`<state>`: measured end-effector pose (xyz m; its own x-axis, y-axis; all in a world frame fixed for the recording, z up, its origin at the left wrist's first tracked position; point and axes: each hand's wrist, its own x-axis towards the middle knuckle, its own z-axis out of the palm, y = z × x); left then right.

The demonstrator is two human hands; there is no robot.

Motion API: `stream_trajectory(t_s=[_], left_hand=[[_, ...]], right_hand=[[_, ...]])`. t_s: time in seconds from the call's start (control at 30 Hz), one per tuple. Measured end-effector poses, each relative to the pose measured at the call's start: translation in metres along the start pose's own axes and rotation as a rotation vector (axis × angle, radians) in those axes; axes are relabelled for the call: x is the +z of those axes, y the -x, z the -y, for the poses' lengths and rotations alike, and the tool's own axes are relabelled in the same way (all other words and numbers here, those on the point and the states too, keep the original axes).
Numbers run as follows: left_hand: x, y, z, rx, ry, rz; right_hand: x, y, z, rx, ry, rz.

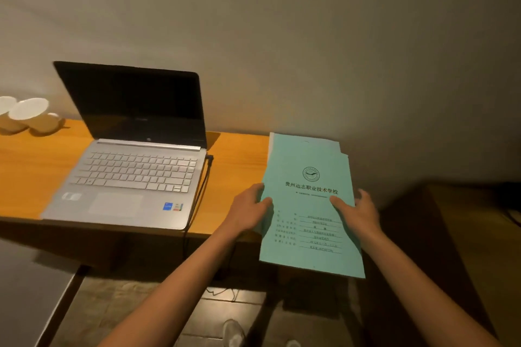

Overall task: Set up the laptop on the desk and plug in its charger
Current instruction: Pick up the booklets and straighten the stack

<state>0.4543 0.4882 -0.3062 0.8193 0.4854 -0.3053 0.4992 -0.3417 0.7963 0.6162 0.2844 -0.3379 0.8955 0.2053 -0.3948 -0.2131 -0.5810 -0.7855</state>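
A silver laptop (132,177) stands open on the wooden desk (33,172), its screen dark. A black charger cable (201,186) is plugged into the laptop's right side and runs down over the desk's front edge. To the right, my left hand (249,207) and my right hand (358,210) grip the two sides of a stack of green-covered booklets (310,166), thumbs on top. The stack's far end lies over the desk's right end and its near end hangs past the front edge.
Two white bowls on tan bases (28,115) sit at the desk's far left by the wall. A darker cabinet (465,234) stands to the right. A grey surface (28,290) lies at lower left. Cable loops lie on the tiled floor (222,293).
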Motion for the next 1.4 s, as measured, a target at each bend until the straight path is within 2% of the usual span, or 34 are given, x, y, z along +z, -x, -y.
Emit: stream_trajectory(t_s=[0.13,0.27,0.43,0.6,0.67,0.73,0.8,0.9,1.03,1.13,1.23,1.4], left_hand=[[0.015,-0.004,-0.003,-0.06,0.016,-0.108],[0.026,-0.011,-0.004,-0.15,0.188,-0.014],[0.027,-0.02,0.004,-0.242,0.337,0.001],[0.035,-0.026,-0.006,-0.236,0.426,-0.15],[0.038,-0.029,-0.011,-0.194,0.351,-0.242],[0.042,-0.037,-0.004,-0.12,0.131,-0.331],[0.046,-0.042,-0.002,-0.097,-0.053,-0.332],[0.045,-0.05,-0.014,-0.117,-0.099,-0.296],[0.025,-0.074,-0.03,-0.422,0.089,-0.202],[0.02,-0.079,-0.042,-0.487,0.373,-0.123],[0.026,-0.075,-0.039,-0.444,0.446,-0.168],[0.026,-0.054,-0.027,-0.194,0.542,-0.282]], right_hand=[[-0.017,0.003,-0.012,0.081,-0.158,0.041],[-0.028,0.002,-0.011,0.098,-0.259,0.075],[-0.032,-0.006,0.002,0.059,-0.331,0.063],[-0.018,-0.029,0.02,0.092,-0.391,0.093],[-0.011,-0.038,0.022,0.056,-0.322,0.078],[-0.008,-0.045,0.02,0.065,-0.312,0.122],[-0.007,-0.05,0.018,0.154,-0.407,0.242],[-0.004,-0.051,0.017,0.237,-0.449,0.355],[0.0,-0.045,0.022,0.165,-0.425,0.269],[0.001,-0.041,0.034,0.089,-0.389,0.23],[-0.004,-0.038,0.045,0.035,-0.356,0.245],[-0.019,-0.026,0.062,-0.089,-0.423,0.304]])
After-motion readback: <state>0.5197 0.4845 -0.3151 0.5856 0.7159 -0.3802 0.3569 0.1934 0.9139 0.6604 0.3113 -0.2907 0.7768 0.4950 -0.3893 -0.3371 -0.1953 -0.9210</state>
